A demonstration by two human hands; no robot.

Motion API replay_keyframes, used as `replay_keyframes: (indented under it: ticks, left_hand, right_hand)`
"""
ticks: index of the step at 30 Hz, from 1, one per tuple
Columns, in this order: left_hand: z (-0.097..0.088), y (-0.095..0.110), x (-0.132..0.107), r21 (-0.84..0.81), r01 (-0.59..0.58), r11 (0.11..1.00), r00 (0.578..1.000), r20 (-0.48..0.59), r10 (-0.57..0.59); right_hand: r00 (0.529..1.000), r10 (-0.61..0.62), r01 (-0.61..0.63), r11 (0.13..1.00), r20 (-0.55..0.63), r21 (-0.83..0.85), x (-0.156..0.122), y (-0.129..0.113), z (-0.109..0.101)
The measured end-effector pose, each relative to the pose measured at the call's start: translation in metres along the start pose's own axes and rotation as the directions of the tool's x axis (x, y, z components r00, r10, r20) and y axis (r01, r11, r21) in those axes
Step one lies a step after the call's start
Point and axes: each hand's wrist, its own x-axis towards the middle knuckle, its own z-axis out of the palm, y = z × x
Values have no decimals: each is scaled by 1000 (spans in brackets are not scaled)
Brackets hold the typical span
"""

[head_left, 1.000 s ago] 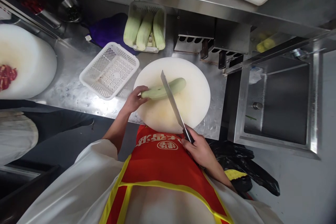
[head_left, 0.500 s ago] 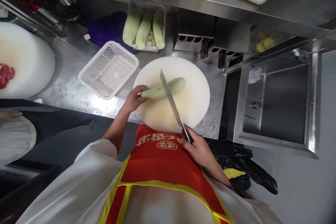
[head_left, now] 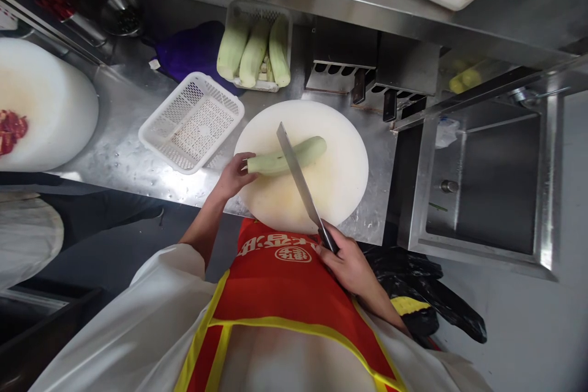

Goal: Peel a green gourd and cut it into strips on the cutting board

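Observation:
A pale green peeled gourd (head_left: 309, 151) lies across the round white cutting board (head_left: 340, 177). My left hand (head_left: 235, 175) is closed on the gourd's left end, pinning it to the board. My right hand (head_left: 350, 261) grips the dark handle of a cleaver (head_left: 297, 176) near the board's front edge. The blade crosses the gourd near its middle, edge down on it.
A white perforated basket (head_left: 192, 122) sits left of the board. Behind it, a tray (head_left: 255, 12) holds three more gourds. A knife rack (head_left: 373, 76) stands behind the board, a steel sink (head_left: 487, 184) to the right, another white board (head_left: 46, 104) with red meat far left.
The cleaver blade has shifted slightly left along the gourd. Both hands keep their holds.

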Motion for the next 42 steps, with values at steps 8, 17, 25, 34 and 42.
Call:
replay_keyframes:
  ticks: [8,17,25,34,42]
  left_hand:
    - [66,15,-64,295,-70,953,997,-18,79]
    - [93,78,13,684,-522,510,852,435,290]
    - [107,80,73,826,-397,401,896,443,-25]
    - [72,78,49,783,-517,345,842,538,39]
    - [76,74,38,771,-486,412,862,500,83]
  right_hand:
    - [991,6,7,995,-137,97,-3,-2,8]
    - [864,150,-28,967,-481,252,-9,14,11]
    - [811,20,152,958,-584,244,-23,34,8]
    - [886,22,-147,961,-464,-234,5,34,-15]
    - [939,-52,-131,859,-340,-494,20,32,-14]
